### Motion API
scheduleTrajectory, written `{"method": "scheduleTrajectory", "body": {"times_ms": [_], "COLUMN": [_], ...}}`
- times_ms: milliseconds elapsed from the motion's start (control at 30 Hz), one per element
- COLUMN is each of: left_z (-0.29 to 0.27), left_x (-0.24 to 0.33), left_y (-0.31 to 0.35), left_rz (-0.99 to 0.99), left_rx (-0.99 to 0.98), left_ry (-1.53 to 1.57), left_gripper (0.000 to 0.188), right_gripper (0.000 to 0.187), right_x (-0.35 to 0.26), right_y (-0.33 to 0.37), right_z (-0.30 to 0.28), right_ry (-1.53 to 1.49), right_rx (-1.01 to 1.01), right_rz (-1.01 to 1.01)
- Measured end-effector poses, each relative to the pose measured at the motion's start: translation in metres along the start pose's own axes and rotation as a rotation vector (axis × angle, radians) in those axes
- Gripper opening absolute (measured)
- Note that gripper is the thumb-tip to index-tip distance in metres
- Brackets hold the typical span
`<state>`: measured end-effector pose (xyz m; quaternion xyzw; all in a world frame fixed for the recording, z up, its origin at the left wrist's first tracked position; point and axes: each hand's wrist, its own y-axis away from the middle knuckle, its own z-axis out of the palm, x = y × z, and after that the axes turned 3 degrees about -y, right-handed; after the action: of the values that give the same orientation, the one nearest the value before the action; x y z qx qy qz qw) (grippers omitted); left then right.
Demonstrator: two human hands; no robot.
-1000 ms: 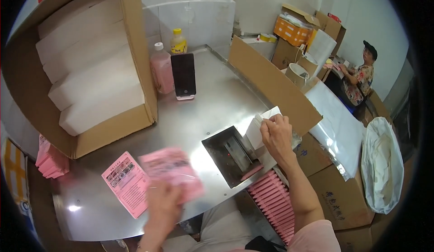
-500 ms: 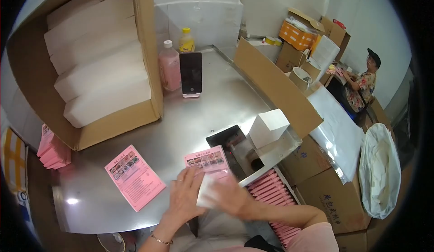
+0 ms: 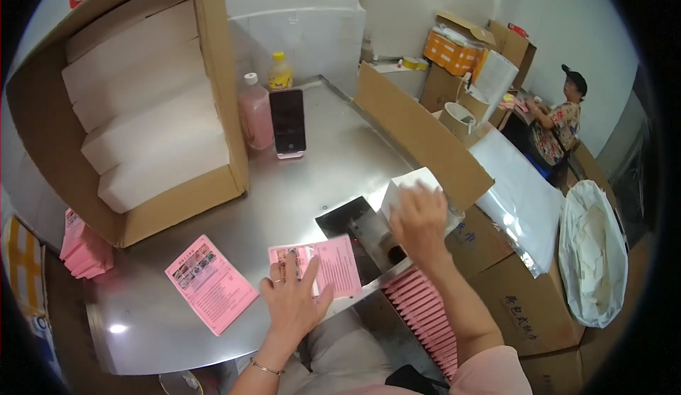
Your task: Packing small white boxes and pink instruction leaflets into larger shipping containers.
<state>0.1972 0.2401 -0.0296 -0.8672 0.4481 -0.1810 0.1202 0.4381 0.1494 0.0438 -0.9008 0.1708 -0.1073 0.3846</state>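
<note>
My left hand lies with its fingers spread on a pink printed sheet near the table's front edge. A small, shiny, pale piece shows at its fingertips; I cannot make out what it is. Up and to the right, my right hand is over the near side of a white block-shaped stack; its fingers are smeared by motion, and whether they grip anything cannot be seen. A separate stack of pink printed sheets lies to the left of my left hand.
A carton of white packs stands at the left. Behind are a phone on a stand, a pink bottle and a yellow-capped bottle. Pink packets fill a box below the right edge. Another person sits far right.
My right hand has left the pink sheet and moved up and right to the white stack. The white piece it handled is gone from there. My left hand stays on the sheet, which has shifted left.
</note>
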Motion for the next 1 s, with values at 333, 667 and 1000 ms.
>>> {"method": "scheduleTrajectory", "body": {"times_ms": [333, 667, 1000], "left_z": [-0.019, -0.021, -0.027], "left_x": [0.006, -0.02, -0.015], "left_y": [-0.014, -0.008, 0.002], "left_rz": [0.076, 0.056, 0.106], "left_rx": [0.01, -0.173, -0.12], "left_ry": [-0.028, 0.244, 0.409], "left_gripper": [0.05, 0.064, 0.085], "right_gripper": [0.019, 0.04, 0.013], "right_x": [0.06, -0.094, -0.042], "right_y": [0.014, 0.097, 0.068], "right_z": [0.032, -0.013, 0.094], "right_ry": [-0.2, -0.731, -0.689], "right_rx": [-0.133, -0.199, -0.506], "right_rz": [0.239, -0.554, 0.077]}}
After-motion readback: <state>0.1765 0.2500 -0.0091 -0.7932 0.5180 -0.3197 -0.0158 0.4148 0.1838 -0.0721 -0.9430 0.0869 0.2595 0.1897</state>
